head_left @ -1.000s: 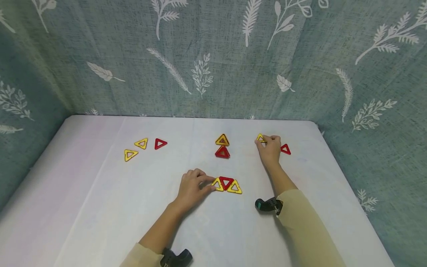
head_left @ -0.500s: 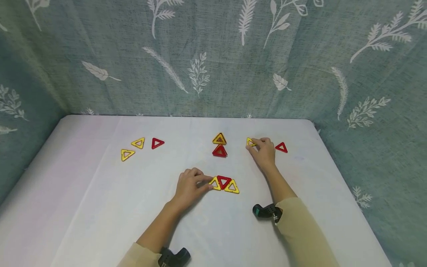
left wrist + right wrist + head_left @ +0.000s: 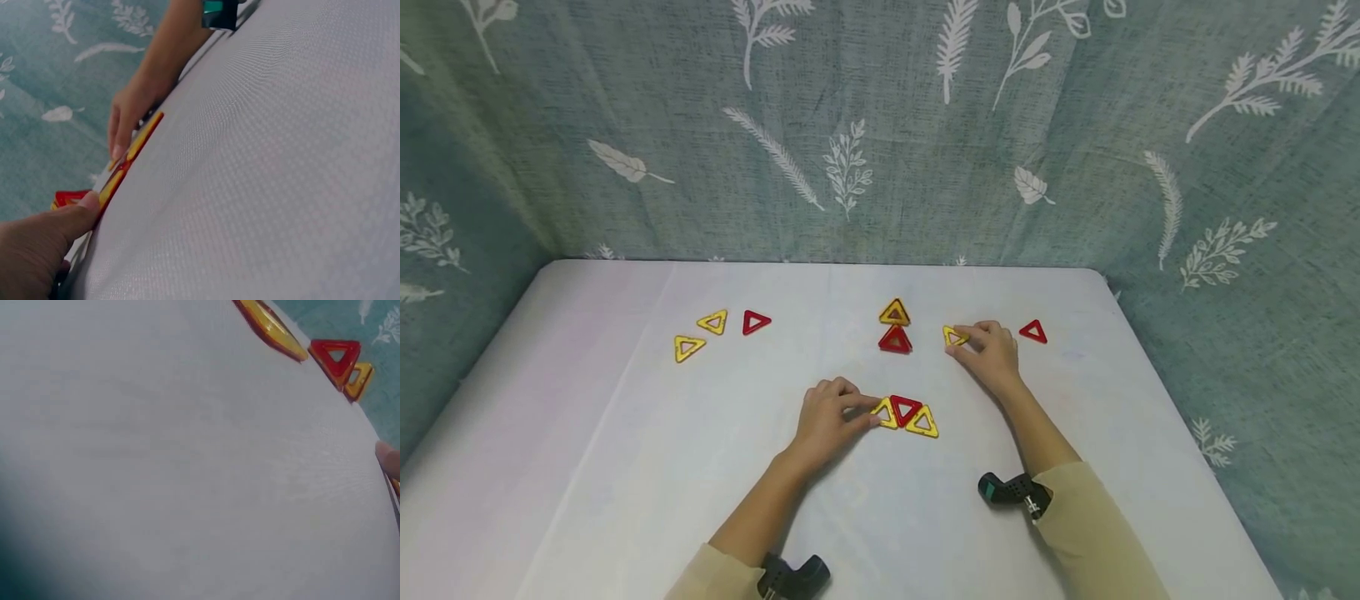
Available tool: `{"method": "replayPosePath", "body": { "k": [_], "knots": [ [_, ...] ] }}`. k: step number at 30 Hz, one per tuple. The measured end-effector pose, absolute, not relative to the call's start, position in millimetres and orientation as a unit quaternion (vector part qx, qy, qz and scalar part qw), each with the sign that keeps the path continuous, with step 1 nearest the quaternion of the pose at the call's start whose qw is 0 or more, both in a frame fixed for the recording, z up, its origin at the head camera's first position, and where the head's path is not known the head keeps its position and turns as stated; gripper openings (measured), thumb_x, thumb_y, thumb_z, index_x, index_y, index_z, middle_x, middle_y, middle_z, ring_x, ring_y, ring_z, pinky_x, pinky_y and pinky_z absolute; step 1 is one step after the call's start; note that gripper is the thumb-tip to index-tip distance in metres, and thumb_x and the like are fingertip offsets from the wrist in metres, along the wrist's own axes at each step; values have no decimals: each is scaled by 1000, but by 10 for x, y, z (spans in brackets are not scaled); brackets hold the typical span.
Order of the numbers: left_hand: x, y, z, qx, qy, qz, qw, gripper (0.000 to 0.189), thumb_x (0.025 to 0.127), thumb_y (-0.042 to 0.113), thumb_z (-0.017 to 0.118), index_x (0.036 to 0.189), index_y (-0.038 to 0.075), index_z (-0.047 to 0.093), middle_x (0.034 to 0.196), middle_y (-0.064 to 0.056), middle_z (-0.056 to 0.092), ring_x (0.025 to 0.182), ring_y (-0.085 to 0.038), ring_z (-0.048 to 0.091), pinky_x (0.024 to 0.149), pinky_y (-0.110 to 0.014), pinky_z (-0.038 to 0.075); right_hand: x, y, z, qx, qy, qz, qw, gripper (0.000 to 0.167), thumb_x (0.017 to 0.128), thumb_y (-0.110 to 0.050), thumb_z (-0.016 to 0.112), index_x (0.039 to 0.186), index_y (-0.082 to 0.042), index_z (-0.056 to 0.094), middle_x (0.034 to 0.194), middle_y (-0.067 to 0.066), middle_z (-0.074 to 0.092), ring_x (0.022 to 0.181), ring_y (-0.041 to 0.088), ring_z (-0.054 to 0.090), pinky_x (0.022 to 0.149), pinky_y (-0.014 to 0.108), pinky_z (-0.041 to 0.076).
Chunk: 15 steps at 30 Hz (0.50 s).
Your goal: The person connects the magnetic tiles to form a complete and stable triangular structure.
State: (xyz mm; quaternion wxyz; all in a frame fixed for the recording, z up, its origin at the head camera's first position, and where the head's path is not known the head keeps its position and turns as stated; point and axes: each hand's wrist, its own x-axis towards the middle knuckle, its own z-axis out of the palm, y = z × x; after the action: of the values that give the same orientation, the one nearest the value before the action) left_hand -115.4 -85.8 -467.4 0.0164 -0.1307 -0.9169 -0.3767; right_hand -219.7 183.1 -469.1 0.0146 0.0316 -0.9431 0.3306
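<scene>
My left hand (image 3: 831, 419) pinches the left edge of a yellow triangle tile (image 3: 891, 423) between thumb and forefinger. That tile lies in a row with a red triangle tile (image 3: 906, 401), point toward me, and another yellow triangle tile (image 3: 931, 431). Farther back on the right, my right hand (image 3: 992, 357) pinches a separate yellow triangle tile (image 3: 951, 336) by its right side. In the left wrist view, the left thumb (image 3: 78, 215) presses on the row's near end. Only a fingertip (image 3: 389, 459) of the right hand shows in the right wrist view.
Behind the row stand a yellow triangle pile (image 3: 895, 322) and a red triangle pile (image 3: 895, 349). A red triangle (image 3: 1033, 340) lies right of my right hand. Two yellow triangles, including one yellow triangle (image 3: 677, 351), and a red triangle (image 3: 747, 323) lie left on the white table (image 3: 625, 467).
My right hand has drawn its yellow triangle left and toward me, away from the red triangle on the right. The left hand stays at the row.
</scene>
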Motion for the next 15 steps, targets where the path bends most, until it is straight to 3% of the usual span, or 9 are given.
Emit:
{"method": "replayPosePath", "body": {
  "k": [15],
  "knots": [
    [-1154,-855,-4681,-150,-919,-364,29,25,79,27,76,103,21,75,89,4,53,89,-15,45,81,-37,32,-1978,1819,-4681,76,-937,341,1,41,80,-35,75,117,-20,69,116,9,52,104,27,42,86,45,32]
  ]
}}
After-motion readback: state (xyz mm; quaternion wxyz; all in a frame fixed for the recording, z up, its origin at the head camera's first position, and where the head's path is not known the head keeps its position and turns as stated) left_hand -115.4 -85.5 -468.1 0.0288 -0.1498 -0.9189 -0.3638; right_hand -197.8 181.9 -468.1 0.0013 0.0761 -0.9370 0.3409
